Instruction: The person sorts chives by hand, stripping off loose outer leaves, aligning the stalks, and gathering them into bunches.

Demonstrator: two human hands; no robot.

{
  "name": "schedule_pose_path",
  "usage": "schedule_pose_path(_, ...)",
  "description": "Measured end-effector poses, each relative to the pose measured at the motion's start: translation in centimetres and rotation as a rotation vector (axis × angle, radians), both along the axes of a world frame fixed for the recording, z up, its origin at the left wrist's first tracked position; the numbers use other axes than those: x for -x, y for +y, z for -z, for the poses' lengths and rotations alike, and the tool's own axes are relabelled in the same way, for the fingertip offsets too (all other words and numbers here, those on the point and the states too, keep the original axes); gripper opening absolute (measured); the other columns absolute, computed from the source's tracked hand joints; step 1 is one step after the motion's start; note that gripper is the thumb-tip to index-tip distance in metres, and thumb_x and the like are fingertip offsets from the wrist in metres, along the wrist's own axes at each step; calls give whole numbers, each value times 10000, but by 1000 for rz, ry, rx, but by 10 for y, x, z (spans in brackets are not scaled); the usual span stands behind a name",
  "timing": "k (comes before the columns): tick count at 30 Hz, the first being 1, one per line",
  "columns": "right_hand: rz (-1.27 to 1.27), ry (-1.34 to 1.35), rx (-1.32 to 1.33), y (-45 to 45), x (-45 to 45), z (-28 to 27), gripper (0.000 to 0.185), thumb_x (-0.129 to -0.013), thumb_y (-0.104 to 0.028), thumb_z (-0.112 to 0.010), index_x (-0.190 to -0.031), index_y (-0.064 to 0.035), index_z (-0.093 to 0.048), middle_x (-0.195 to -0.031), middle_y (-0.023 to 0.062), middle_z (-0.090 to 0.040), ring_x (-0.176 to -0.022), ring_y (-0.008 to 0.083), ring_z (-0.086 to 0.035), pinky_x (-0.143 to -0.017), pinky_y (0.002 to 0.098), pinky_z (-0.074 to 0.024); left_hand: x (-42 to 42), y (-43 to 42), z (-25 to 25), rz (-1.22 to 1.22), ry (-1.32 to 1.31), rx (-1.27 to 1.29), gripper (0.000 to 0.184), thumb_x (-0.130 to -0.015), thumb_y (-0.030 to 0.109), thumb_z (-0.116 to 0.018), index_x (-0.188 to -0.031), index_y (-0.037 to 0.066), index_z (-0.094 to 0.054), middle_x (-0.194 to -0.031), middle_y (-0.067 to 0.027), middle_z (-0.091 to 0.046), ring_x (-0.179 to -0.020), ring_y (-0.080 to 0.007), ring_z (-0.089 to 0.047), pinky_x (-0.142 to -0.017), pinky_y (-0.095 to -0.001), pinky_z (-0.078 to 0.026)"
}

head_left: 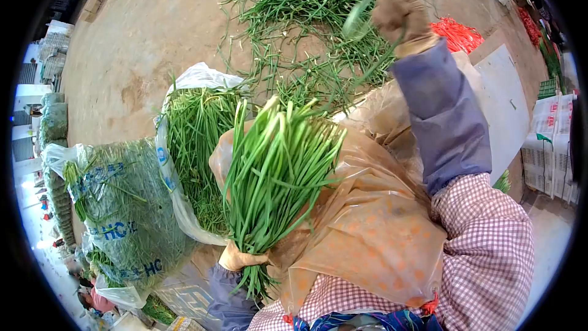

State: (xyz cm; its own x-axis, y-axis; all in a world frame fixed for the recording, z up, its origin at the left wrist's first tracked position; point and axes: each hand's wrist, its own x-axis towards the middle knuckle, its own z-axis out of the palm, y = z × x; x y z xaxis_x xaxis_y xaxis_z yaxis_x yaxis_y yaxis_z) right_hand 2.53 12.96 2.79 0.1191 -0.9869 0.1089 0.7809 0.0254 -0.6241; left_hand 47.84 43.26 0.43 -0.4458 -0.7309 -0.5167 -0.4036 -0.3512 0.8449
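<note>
My left hand (241, 257), in a tan glove, is wrapped round the lower part of a thick bunch of garlic chives (278, 168). Their pale stalk ends point up and the green tips hang below the hand. Raised at the upper right, my right hand (401, 15) wears a brown glove and is closed on a few loose chive leaves (360, 19), smeared by motion. Beyond it on the floor lies a loose heap of chives (306, 0). A tan plastic apron (373, 227) covers my lap under the bunch.
An open white bag (177, 208) packed with chives stands left of the bunch. Beside it is a filled clear bag (131, 214) with blue print. Red ties (456, 35) lie near a white board (505, 98) on the right. White crates (548, 165) stand at the far right.
</note>
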Motion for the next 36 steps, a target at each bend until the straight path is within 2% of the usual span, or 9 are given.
schedule_pose_path(5,-19,475,543,22,-5,-6,228,-947,-257,-600,-1056,-67,-665,-551,-40,-441,-460,72,-391,-471,246,-387,-9,19,22,-201,220,-349,459,-673,235,-847,-1041,33,-660,-957,-60,-677,-880,-231,-645,-798,-373,-512)
schedule_pose_path(11,-403,1522,460,153,-140,-16,317,-848,-344,-678,-987,-62,-637,-744,193,-630,-689,334,-655,-627,392,-532,30,6,-8,-315,165,-323,387,-651,128,-815,-979,12,-646,-839,-45,-650,-711,-173,-613,-645,-334,-517)
schedule_pose_path(17,-732,696,541,173,-151,16,184,-882,-251,-649,-888,-68,-663,-681,112,-600,-553,277,-570,-525,364,-468,17,11,3,-156,122,-139,390,-652,129,-801,-994,14,-652,-864,-33,-656,-790,-179,-612,-718,-347,-497)
schedule_pose_path(19,-1097,458,-22,145,-124,-32,171,-892,-230,-649,-836,-72,-682,-689,31,-597,-569,168,-527,-520,295,-435,-6,17,23,28,59,-62,338,-680,103,-775,-996,58,-666,-921,-48,-672,-863,-231,-641,-794,-373,-510)
schedule_pose_path(22,-476,-2,-102,115,-98,-28,170,-896,-258,-669,-916,-89,-664,-662,-36,-565,-528,77,-508,-484,231,-414,-8,12,33,471,-172,891,298,-698,73,-752,-983,121,-676,-984,-56,-679,-900,-293,-662,-826,-403,-529)
schedule_pose_path(25,-307,53,228,59,-59,-3,283,-901,-345,-670,-1031,-94,-641,-777,-8,-636,-609,90,-580,-565,238,-479,-14,17,30,206,-83,178,302,-677,50,-759,-958,117,-672,-951,-55,-676,-857,-283,-660,-790,-395,-531)
schedule_pose_path(27,-187,745,90,48,-55,2,378,-891,-387,-680,-1112,-87,-614,-846,16,-648,-720,120,-615,-657,264,-508,-13,17,25,32,12,-82,289,-666,30,-764,-932,90,-666,-908,-53,-672,-810,-260,-652,-752,-379,-526)
schedule_pose_path(31,-456,1039,32,76,-96,11,428,-865,-417,-703,-1088,-57,-637,-964,91,-657,-969,182,-577,-882,349,-458,-3,10,22,0,52,-104,230,-681,33,-762,-885,26,-656,-863,-53,-664,-769,-218,-629,-708,-356,-507)
schedule_pose_path(36,-397,1018,83,71,-108,44,242,-915,-264,-677,-991,-34,-669,-806,1,-644,-793,82,-563,-754,276,-483,-10,19,24,-97,92,-262,224,-688,48,-763,-884,22,-657,-855,-59,-664,-751,-219,-625,-699,-353,-503)
